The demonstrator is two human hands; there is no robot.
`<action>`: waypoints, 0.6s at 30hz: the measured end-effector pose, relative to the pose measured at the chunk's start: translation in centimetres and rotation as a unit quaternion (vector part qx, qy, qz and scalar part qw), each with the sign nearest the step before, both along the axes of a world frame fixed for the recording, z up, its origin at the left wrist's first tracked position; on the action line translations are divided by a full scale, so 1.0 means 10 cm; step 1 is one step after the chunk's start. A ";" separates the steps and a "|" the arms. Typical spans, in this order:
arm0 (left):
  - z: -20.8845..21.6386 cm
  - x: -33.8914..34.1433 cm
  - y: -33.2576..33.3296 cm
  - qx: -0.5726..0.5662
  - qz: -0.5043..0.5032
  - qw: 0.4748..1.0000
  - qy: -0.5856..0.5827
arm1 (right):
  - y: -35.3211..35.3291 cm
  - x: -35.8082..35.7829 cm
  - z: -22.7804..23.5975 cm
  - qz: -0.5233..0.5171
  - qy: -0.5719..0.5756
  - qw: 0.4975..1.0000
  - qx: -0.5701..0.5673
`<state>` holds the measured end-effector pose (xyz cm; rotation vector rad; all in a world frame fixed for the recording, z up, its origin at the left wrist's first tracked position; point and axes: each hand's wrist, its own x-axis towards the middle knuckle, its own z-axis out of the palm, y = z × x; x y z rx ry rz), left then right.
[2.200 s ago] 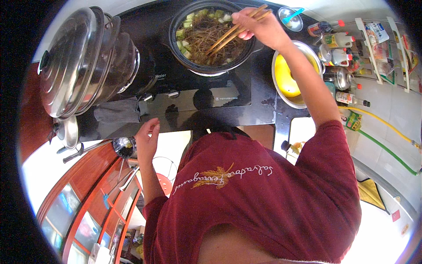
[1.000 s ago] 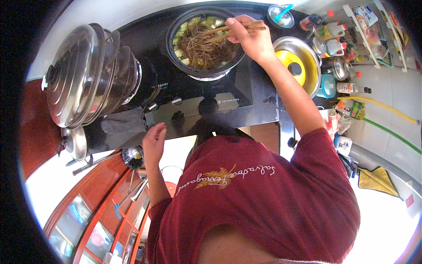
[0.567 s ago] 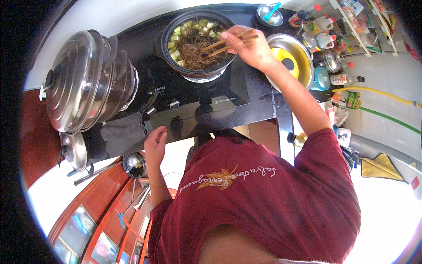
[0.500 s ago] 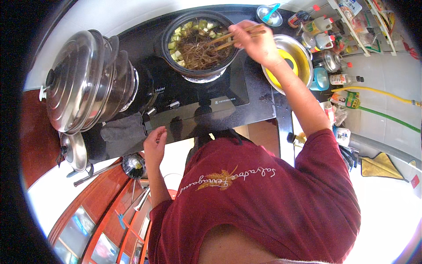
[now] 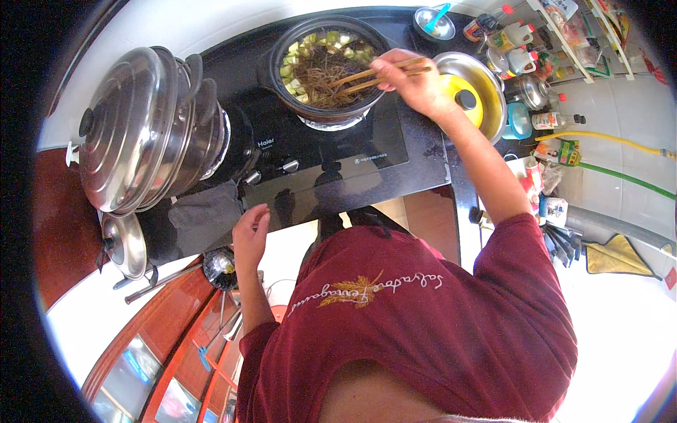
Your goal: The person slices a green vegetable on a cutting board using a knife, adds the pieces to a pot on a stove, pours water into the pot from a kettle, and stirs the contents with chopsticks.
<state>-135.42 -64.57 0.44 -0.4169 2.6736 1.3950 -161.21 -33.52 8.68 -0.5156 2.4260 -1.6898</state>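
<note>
My right hand (image 5: 416,83) grips a pair of wooden chopsticks (image 5: 361,76). Their tips reach into a dark round pot (image 5: 321,114) on the cooktop. Inside, brown noodle-like strands (image 5: 321,76) fill the middle, touched by the tips. Pale green cut chunks (image 5: 289,67) lie around them along the pot's inner side. My left hand (image 5: 252,229) hangs by the counter's front edge, fingers loosely bent and apart, holding nothing. Nearest to it is a dark grey cloth (image 5: 204,211) on the counter.
A large lidded steel steamer pot (image 5: 123,134) stands at left on the black glass cooktop (image 5: 310,194). On the right are a steel basin (image 5: 497,88) with a yellow lid (image 5: 481,109), a small bowl (image 5: 423,21) with a blue spoon, and several bottles (image 5: 518,60).
The chopstick tips have shifted slightly lower among the strands, and my right hand has moved a little down with them. My left hand stays by the counter edge.
</note>
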 end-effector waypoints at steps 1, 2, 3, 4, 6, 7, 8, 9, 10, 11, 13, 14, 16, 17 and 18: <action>-0.01 0.01 -0.02 0.002 -0.001 1.000 0.003 | 0.05 -0.01 0.08 -0.026 -0.005 1.000 0.011; -0.01 0.01 -0.04 0.005 -0.002 1.000 0.006 | 0.10 -0.05 0.14 -0.052 -0.033 0.997 -0.039; -0.01 0.00 -0.05 0.006 -0.006 1.000 0.009 | 0.18 -0.10 0.12 -0.076 0.005 0.996 -0.053; -0.01 -0.01 -0.07 0.007 -0.010 1.000 0.012 | 0.21 -0.15 0.10 -0.101 0.044 0.992 -0.067; -0.05 -0.01 -0.11 0.008 -0.016 1.000 0.014 | 0.00 -0.07 0.15 -0.155 0.043 0.987 -0.018; -0.08 -0.01 -0.13 0.009 -0.022 1.000 0.015 | -0.11 0.02 0.10 -0.126 0.042 0.991 0.015; -0.10 -0.01 -0.15 0.010 -0.027 0.999 0.015 | -0.21 0.09 0.01 -0.097 0.042 0.993 0.049; -0.11 -0.04 -0.14 0.023 -0.026 0.999 0.015 | -0.26 0.15 -0.14 -0.022 0.177 0.981 0.071; -0.10 -0.07 -0.13 0.035 -0.024 0.999 0.012 | -0.33 0.20 -0.18 0.055 0.306 0.946 0.090; -0.08 -0.10 -0.12 0.046 -0.023 0.999 0.010 | -0.35 0.26 -0.14 0.078 0.275 0.953 0.106; -0.07 -0.11 -0.15 0.050 -0.019 0.999 0.011 | -0.32 0.20 -0.05 0.003 0.088 0.995 0.041; -0.06 -0.11 -0.16 0.052 -0.016 0.998 0.011 | -0.28 0.16 -0.01 -0.035 -0.007 0.999 0.007; -0.05 -0.11 -0.23 0.041 -0.020 0.999 0.011 | -0.15 0.07 0.20 -0.092 -0.010 0.996 0.017; -0.05 -0.09 -0.26 0.036 -0.020 0.999 0.011 | -0.06 0.00 0.17 -0.098 0.002 0.995 -0.019; -0.04 -0.09 -0.30 0.027 -0.026 0.999 0.011 | 0.01 -0.07 0.17 -0.106 0.014 0.993 -0.055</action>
